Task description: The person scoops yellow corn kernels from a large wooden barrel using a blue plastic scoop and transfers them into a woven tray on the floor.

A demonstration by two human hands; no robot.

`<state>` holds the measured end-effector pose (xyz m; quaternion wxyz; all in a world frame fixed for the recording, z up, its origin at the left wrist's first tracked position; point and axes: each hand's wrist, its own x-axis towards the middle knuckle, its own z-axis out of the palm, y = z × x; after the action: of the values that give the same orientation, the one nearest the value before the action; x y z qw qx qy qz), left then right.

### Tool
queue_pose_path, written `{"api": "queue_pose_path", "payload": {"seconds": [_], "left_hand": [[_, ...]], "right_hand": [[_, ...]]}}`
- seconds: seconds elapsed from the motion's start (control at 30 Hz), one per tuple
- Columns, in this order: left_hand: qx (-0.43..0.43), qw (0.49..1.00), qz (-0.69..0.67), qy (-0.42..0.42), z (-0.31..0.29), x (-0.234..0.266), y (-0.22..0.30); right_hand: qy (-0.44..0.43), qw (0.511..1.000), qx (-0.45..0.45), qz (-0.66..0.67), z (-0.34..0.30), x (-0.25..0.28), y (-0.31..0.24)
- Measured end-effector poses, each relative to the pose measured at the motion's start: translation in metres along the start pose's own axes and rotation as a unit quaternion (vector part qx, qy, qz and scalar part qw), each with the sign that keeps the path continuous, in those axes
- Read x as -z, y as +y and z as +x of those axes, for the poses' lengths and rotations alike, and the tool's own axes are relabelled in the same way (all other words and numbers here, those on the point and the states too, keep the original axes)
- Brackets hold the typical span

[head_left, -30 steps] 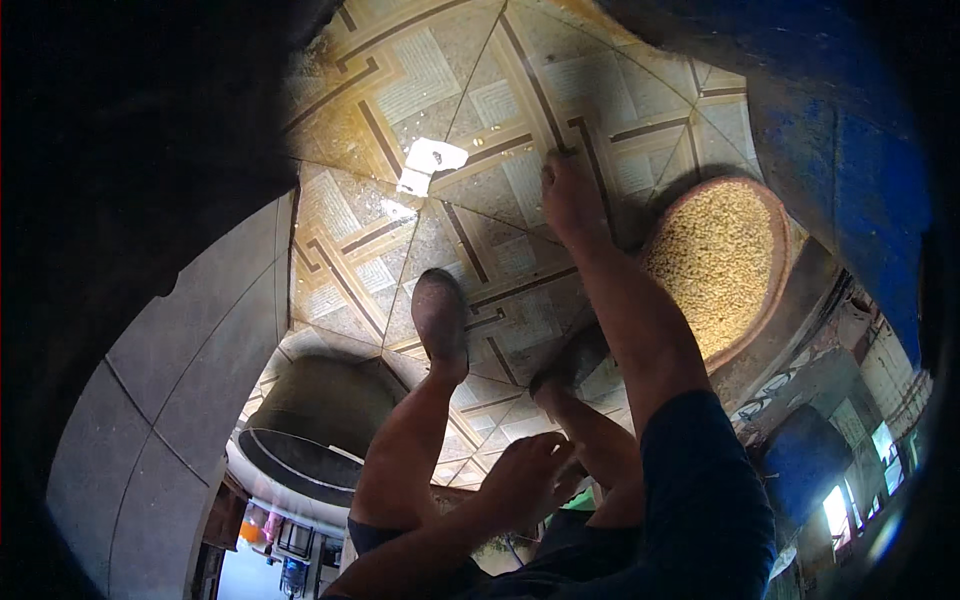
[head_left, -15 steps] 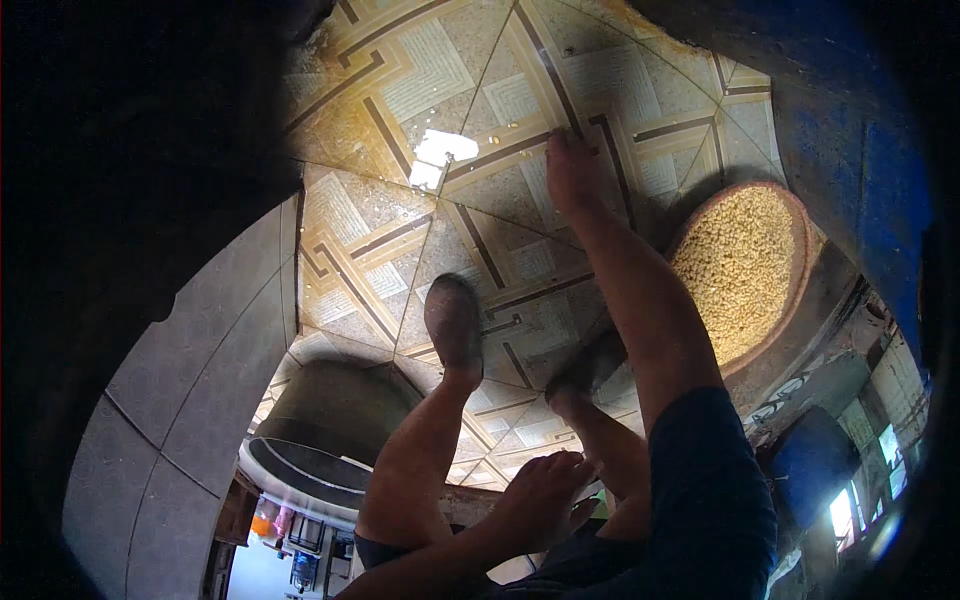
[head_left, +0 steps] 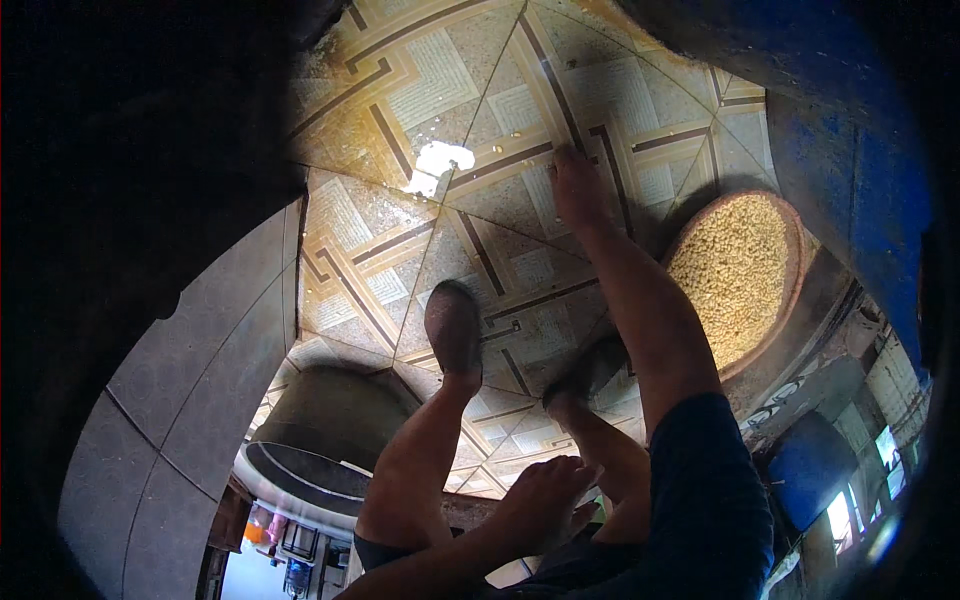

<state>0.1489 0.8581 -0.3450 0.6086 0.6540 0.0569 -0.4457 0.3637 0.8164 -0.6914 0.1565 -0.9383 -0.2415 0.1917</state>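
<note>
My right hand reaches far forward, low over the patterned tile floor. Its fingers are drawn together and point down, and whatever they may hold is hidden. A few small pale yellow beans lie scattered on the tiles just left of it. To the right of that forearm stands a wide round basin filled with similar yellow beans. My left hand rests near my knees, fingers loosely bent and thumb apart, with nothing in it.
A wet, shiny patch marks the floor left of my right hand. At lower left stands a large dark pot beside a grey tiled wall. A blue drum-like surface curves along the upper right. My shoes are on the tiles.
My right hand has shifted slightly nearer and to the right. My left hand has hardly moved, and the basin of beans stays in place.
</note>
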Motion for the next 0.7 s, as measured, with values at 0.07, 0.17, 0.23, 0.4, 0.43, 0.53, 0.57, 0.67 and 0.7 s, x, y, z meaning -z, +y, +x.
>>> {"api": "queue_pose_path", "payload": {"seconds": [0.07,0.17,0.23,0.4,0.43,0.53,0.57,0.67,0.7], "left_hand": [[0.013,1.000,0.010,-0.017,0.000,-0.001,0.000],[0.006,0.999,0.028,-0.015,0.000,0.001,0.001],[0.010,1.000,0.013,-0.009,-0.001,0.002,0.000],[0.008,1.000,0.002,-0.013,-0.003,0.000,-0.001],[0.009,1.000,0.005,-0.017,-0.002,-0.002,-0.002],[0.006,1.000,0.007,-0.022,-0.001,-0.001,-0.002],[0.004,1.000,0.003,-0.020,-0.001,-0.001,-0.002],[0.031,0.998,0.000,-0.058,0.002,0.004,-0.001],[0.031,0.998,0.000,-0.058,0.002,0.003,-0.001]], "right_hand": [[0.006,0.999,-0.029,-0.017,0.003,-0.008,0.002],[0.031,0.999,-0.032,-0.026,0.005,-0.017,0.013],[-0.002,0.999,-0.022,-0.048,0.004,-0.012,0.001],[-0.054,0.990,-0.019,-0.126,-0.002,0.002,-0.009],[-0.025,0.992,0.007,-0.120,0.000,0.005,-0.014],[0.002,0.993,0.033,-0.114,0.008,0.003,-0.015],[-0.003,0.993,0.036,-0.111,0.011,0.002,-0.013],[-0.002,0.993,0.018,-0.118,0.013,0.010,-0.036],[-0.001,0.993,0.018,-0.118,0.013,0.011,-0.036]]}}
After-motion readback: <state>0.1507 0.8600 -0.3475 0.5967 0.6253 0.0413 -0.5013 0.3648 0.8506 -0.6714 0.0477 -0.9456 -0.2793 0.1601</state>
